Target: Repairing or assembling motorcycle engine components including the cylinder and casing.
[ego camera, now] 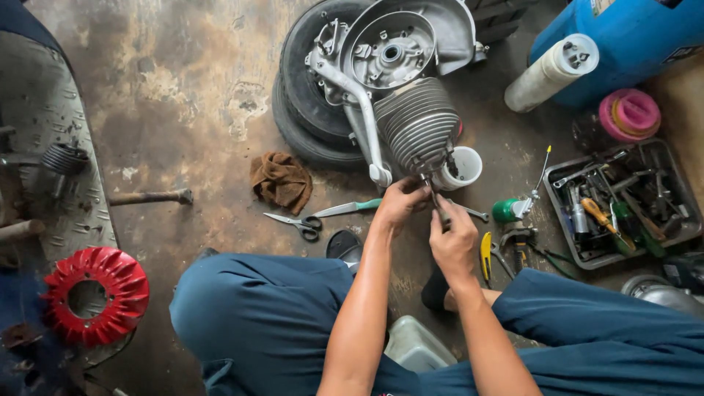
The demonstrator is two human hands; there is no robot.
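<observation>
Finned engine cylinder [416, 123]: on floor against tyre [297, 110], long axis pointing toward the person. Left hand [401, 203] and right hand [453, 236], both closed on a slim tool [438, 205] just below its near end; left hand nearer.

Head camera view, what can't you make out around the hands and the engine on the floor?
- What the left hand and right hand grip under the finned cylinder: covered by the fingers.
- Tyre: mostly hidden behind the engine casing.
- Tools in the grey tray: piled and too small to tell apart.
- Blue drum: cut off by the top edge.
</observation>
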